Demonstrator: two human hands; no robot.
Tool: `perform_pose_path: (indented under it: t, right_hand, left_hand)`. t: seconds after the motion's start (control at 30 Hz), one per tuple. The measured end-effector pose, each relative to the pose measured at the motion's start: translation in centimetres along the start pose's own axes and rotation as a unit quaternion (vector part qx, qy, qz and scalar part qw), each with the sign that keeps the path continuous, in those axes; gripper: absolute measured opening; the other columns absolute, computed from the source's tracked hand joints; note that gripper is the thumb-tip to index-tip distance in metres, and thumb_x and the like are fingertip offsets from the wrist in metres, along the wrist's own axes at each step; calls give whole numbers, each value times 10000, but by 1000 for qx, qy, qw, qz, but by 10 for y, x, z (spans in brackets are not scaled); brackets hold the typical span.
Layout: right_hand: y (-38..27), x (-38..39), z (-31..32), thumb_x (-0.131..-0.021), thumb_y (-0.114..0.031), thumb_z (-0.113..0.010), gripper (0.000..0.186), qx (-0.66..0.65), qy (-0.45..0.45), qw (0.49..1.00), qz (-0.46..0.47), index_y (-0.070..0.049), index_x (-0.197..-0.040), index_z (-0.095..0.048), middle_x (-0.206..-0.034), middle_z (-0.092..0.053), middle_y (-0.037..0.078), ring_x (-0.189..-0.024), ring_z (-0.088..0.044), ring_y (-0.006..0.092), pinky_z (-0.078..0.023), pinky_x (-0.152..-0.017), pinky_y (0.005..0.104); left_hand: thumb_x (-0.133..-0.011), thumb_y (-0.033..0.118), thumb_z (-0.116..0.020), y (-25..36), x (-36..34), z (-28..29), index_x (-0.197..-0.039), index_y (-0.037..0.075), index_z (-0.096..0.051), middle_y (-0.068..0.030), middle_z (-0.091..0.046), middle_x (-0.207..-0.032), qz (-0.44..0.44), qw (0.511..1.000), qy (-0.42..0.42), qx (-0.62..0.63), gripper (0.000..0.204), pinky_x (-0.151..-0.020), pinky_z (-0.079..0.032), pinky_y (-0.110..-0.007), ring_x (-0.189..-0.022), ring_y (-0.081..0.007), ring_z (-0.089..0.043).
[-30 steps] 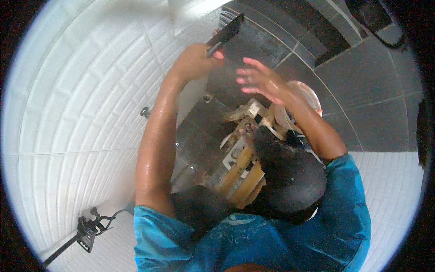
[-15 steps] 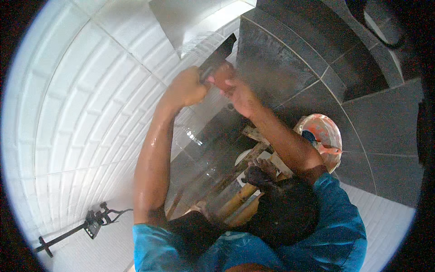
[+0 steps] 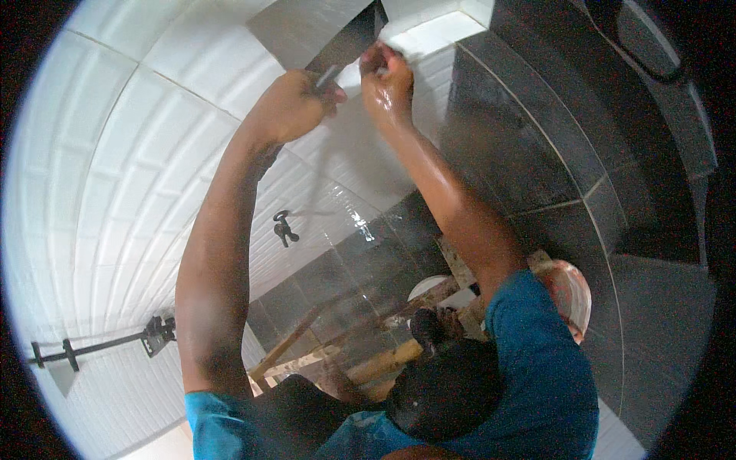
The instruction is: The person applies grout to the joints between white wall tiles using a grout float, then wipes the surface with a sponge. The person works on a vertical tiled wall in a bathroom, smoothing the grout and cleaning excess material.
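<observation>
Both my arms reach up toward the white tiled wall [image 3: 126, 165]. My left hand [image 3: 290, 107] is closed around the grey handle of a flat tool [image 3: 349, 40] with a broad dark blade; its exact kind is unclear. Just to its right, my right hand [image 3: 387, 80] is raised with its fingers bent together and its wrist wet. Whatever those fingers hold, if anything, is blurred. The two hands are apart.
Dark grey tiles [image 3: 506, 130] cover the wall on the right. A black tap [image 3: 285, 228] juts from the white wall, and a black rail [image 3: 100, 349] is at lower left. Below are wooden poles [image 3: 383, 364] and a stained bucket [image 3: 580, 295], partly behind my sleeve.
Both hands have moved upward, the left also leftward with the dark-bladed tool. My right hand has drawn away from the left. The view has shifted, bringing the tap into sight.
</observation>
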State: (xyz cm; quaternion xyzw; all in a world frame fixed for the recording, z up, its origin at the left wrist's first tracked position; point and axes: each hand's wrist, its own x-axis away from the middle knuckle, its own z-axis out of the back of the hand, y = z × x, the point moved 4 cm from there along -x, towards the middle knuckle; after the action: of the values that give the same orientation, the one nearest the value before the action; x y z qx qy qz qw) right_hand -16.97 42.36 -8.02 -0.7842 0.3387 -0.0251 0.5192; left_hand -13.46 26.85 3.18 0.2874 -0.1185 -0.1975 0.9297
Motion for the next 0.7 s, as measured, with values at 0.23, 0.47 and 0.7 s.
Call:
perform_pose_path:
  t: [0.23, 0.47, 0.7]
  right_hand:
    - [24, -43, -59, -964, -358, -508, 491, 463, -159, 724, 486, -114, -1389, -502, -1439, -473, 117, -1348, -424, 283, -277, -1167, 464]
    - [49, -38, -53, -996, -339, -451, 463, 519, -220, 632, 532, -159, -1423, -464, -1438, -468, 96, -1342, -440, 282, -291, -1172, 492]
    - [38, -44, -65, -933, -317, -517, 469, 472, -214, 590, 619, -112, -1355, -533, -1410, -508, 115, -1323, -470, 295, -281, -1165, 571]
  left_hand:
    - [-854, 264, -638, -1, 9, 3, -948, -32, -677, -213, -662, -754, -44, 999, -3, 16, 313, -718, -492, -408, -727, -296, -655]
    - [-851, 270, -633, -10, 12, -7, -978, -7, -699, -234, -683, -791, -21, 1000, -12, -7, 312, -769, -507, -443, -778, -358, -685]
    - [-837, 199, -590, -2, 22, 2, -1011, -1, -699, -165, -682, -764, 4, 998, -19, -61, 286, -737, -503, -392, -734, -270, -662]
